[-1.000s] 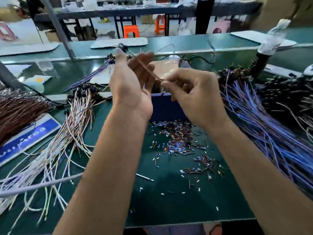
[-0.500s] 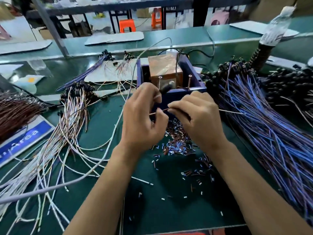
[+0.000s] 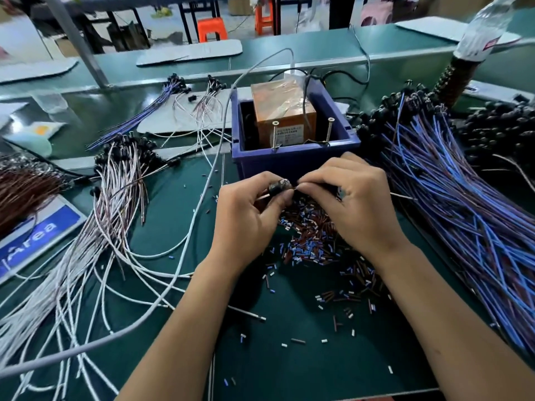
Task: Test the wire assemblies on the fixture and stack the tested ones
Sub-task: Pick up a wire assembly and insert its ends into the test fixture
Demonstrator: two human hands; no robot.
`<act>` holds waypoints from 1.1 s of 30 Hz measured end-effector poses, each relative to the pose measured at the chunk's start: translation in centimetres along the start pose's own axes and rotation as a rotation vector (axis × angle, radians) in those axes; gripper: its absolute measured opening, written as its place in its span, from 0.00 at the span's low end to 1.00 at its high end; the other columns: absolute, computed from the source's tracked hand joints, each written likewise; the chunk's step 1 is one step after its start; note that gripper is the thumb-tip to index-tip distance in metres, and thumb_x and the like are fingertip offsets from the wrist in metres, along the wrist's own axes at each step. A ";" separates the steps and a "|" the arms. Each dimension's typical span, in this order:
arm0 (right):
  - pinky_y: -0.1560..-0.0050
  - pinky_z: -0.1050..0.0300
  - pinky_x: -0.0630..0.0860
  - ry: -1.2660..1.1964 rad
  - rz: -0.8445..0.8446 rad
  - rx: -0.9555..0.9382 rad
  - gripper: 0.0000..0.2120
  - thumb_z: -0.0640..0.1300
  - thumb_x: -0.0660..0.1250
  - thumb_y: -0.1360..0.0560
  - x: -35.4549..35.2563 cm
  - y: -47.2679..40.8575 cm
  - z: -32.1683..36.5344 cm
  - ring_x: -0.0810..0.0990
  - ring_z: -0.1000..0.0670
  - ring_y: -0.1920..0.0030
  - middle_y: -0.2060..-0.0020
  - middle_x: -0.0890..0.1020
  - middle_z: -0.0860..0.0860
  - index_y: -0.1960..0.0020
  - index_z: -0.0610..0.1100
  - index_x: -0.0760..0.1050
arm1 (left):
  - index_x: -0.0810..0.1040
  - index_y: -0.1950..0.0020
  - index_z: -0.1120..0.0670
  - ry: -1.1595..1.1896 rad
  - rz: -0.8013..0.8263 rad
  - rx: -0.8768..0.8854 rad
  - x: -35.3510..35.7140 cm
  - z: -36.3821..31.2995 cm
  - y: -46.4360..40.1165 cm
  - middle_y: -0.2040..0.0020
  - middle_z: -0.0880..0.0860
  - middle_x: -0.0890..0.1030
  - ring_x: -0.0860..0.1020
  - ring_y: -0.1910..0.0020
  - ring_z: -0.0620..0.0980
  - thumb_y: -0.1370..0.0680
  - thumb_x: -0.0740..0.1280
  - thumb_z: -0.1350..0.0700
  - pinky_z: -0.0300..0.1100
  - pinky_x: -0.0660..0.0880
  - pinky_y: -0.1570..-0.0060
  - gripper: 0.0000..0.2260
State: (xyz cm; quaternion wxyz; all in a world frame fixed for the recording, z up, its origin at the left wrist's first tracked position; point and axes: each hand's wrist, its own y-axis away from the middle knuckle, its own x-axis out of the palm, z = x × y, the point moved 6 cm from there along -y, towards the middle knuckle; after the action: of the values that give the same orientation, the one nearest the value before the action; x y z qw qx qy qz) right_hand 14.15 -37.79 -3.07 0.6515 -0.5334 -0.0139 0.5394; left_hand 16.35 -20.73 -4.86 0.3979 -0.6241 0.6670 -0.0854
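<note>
A person's two bare forearms reach forward over a dark green work mat (image 3: 289, 357), seen from a camera on their head. The hands meet just in front of a blue plastic bin (image 3: 295, 160). The left hand (image 3: 246, 215) has its fingers curled around the small black cap end of a wire assembly (image 3: 276, 189), with a thin wire tip poking out below the thumb. The right hand (image 3: 353, 206) pinches at the same piece with thumb and forefinger, its other fingers curled; a thin wire end sticks out to the right past this hand. Inside the blue bin stands an orange-brown box (image 3: 282, 117) wrapped in clear tape, with two upright screws (image 3: 273, 134) at the bin's near wall and cables running from it over the far edge. Under and around the hands lies a scatter of tiny cut sleeve bits (image 3: 312, 241) in brown, blue and white. To the right, a thick heap of blue wires (image 3: 463, 212) with black caps fans across the mat. To the left lies a spread pile of white and pink wires (image 3: 95, 227), also black-capped at the far end, and beside it a bundle of brown wires (image 3: 23, 192) over a blue and white sign (image 3: 37, 235). A long grey cable (image 3: 185, 241) curves from the bin toward the lower left. A clear bottle (image 3: 483, 27) stands at the far right, and orange stools (image 3: 210, 28) show beyond the bench.
</note>
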 end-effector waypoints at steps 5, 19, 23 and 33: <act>0.51 0.47 0.76 -0.018 -0.006 0.023 0.06 0.45 0.77 0.23 -0.5 -0.1 0.3 0.79 0.46 0.54 0.58 0.83 0.50 0.52 0.43 0.88 | 0.82 0.55 0.57 0.086 0.047 -0.086 0.2 0.1 0.3 0.65 0.48 0.81 0.78 0.66 0.42 0.22 0.73 0.63 0.36 0.73 0.62 0.03; 0.48 0.45 0.78 -0.213 -0.043 0.187 0.04 0.42 0.77 0.24 -0.3 0.3 -0.2 0.82 0.50 0.52 0.57 0.83 0.52 0.52 0.42 0.88 | 0.81 0.57 0.55 0.116 0.098 -0.113 0.2 0.4 0.1 0.66 0.48 0.81 0.79 0.66 0.45 0.23 0.72 0.62 0.37 0.73 0.62 0.04; 0.49 0.47 0.79 -0.219 -0.059 0.213 0.03 0.42 0.77 0.24 0.1 0.4 -0.2 0.82 0.50 0.53 0.57 0.83 0.51 0.52 0.42 0.88 | 0.82 0.57 0.55 0.112 0.107 -0.087 0.1 0.2 -0.1 0.65 0.48 0.81 0.80 0.66 0.48 0.23 0.72 0.61 0.44 0.77 0.63 0.03; 0.66 0.56 0.74 -0.419 -0.018 0.159 0.07 0.45 0.77 0.24 -0.5 0.5 1.1 0.79 0.48 0.65 0.64 0.82 0.49 0.57 0.42 0.83 | 0.82 0.57 0.58 0.192 -0.059 -0.205 -1.4 1.0 0.2 0.67 0.47 0.82 0.76 0.71 0.40 0.23 0.72 0.65 0.33 0.71 0.66 0.04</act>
State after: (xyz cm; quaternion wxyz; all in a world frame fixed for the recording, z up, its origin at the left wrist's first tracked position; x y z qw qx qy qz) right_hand 12.96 -37.45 -2.69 0.6790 -0.3567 -0.1110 0.6320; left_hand 16.74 -19.07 -5.11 0.2639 -0.6698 0.6885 -0.0879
